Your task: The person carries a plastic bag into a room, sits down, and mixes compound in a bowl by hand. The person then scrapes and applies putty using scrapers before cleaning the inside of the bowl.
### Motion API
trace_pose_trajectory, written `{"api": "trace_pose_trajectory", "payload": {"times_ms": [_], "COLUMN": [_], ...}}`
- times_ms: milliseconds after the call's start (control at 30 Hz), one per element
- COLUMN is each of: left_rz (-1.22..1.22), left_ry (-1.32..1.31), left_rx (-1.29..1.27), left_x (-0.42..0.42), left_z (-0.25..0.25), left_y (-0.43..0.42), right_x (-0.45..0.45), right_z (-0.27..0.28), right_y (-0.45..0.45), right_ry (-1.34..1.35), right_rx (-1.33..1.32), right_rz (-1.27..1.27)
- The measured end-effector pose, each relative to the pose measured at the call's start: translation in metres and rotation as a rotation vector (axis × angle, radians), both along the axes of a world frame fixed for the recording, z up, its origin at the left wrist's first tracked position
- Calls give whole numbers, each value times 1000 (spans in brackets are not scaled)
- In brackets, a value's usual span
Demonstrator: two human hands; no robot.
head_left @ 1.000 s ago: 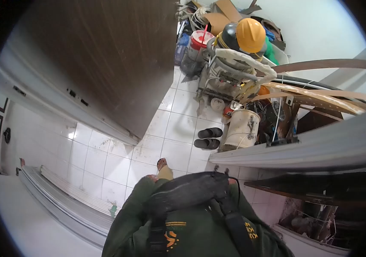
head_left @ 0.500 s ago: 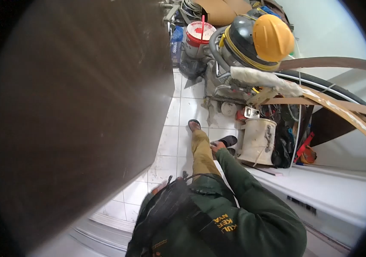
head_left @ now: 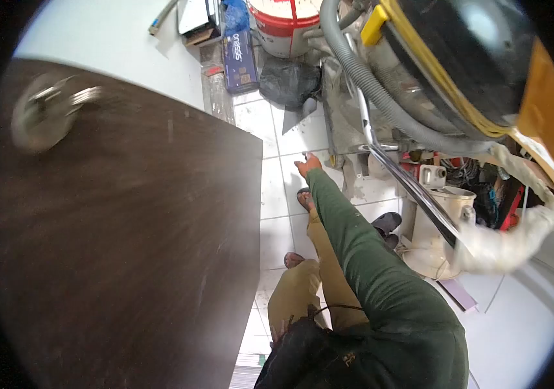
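Observation:
My right hand reaches forward over the white tiled floor, past my sandalled foot. Its thumb and a finger are spread, and nothing shows between them. A dark brown door stands to the left, its edge close to my right hand. On the door is a round metal plate with a door handle, blurred. Beyond my hand a black plastic bag lies on the tiles. My left hand does not show; the dark jacket front and the door cover that side.
On the right stand a large vacuum cleaner with a grey hose, a chrome tube and a cream bucket. Dark sandals lie near them. Ahead are a blue box and a red-rimmed bucket.
My right hand has moved forward, from beside my leg to ahead of my foot. The view has come nearer the vacuum cleaner, and the door handle now shows. The yellow hard hat is out of view.

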State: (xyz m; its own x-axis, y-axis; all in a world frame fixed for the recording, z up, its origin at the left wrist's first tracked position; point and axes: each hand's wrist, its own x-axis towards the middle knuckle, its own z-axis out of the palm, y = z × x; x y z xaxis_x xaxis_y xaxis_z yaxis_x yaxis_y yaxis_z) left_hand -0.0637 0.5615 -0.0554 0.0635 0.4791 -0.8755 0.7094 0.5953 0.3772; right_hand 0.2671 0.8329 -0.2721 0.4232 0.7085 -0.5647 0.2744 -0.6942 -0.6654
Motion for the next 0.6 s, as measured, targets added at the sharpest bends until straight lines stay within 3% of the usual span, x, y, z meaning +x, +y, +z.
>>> {"api": "trace_pose_trajectory", "payload": {"times_ms": [67,300,400,500,600], "left_rz": [8,53,83,119,157], "left_ry": [27,108,134,158,171], "left_rx": [-16,-80,-104,-132,-162], "left_x": [0,5,11,13,26], "left_z": [-12,-32,-39,-42,-51], "left_y": [9,30,38,42,46], "right_x": [4,30,56,65,82], "right_z": [-31,-150,-176,-131,-167], "right_y": [24,89,132,167,198], "right_ry": [-22,296,363,533,493], "right_rx": [68,182,300,235,118], "right_rz": [-34,-247,-249,-354,-290]}}
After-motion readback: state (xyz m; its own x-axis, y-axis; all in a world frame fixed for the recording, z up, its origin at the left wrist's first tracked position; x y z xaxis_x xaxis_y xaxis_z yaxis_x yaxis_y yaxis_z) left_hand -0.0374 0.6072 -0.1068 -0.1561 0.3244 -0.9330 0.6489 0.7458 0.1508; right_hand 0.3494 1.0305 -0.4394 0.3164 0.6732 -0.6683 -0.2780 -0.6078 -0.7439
